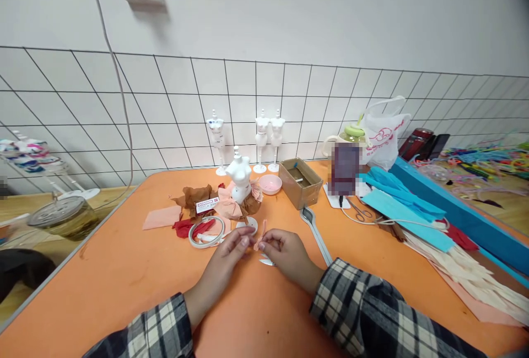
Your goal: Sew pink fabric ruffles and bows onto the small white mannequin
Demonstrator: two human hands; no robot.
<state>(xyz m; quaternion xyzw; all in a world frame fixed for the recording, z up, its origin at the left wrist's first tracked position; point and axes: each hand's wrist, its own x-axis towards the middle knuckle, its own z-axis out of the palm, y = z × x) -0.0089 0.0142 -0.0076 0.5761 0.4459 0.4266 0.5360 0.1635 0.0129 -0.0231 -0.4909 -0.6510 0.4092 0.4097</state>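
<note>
My right hand [286, 250] pinches a narrow, twisted pink strip [264, 227], which looks like crepe paper or thin cloth; one end stands up above the fingertips. Close beside it, my left hand [235, 247] has thumb and fingertips drawn together; whatever may be between them is too small to make out. Scissors with pale blades [266, 260] lie partly hidden under my right hand. Just beyond my hands stands a small white dress-form mannequin [238, 173] wrapped in pink and brown ruffled material [229, 204], on a round white base [248, 226].
A roll of white tape [191, 235] lies left of my hands, near red scraps [182, 229]. Behind are a pink bowl [270, 184], a cardboard box [301, 183] and more mannequins [261, 132]. Metal tongs [317, 237], a phone [345, 168], scissors [360, 212] and blue sheets [407, 217] are to the right.
</note>
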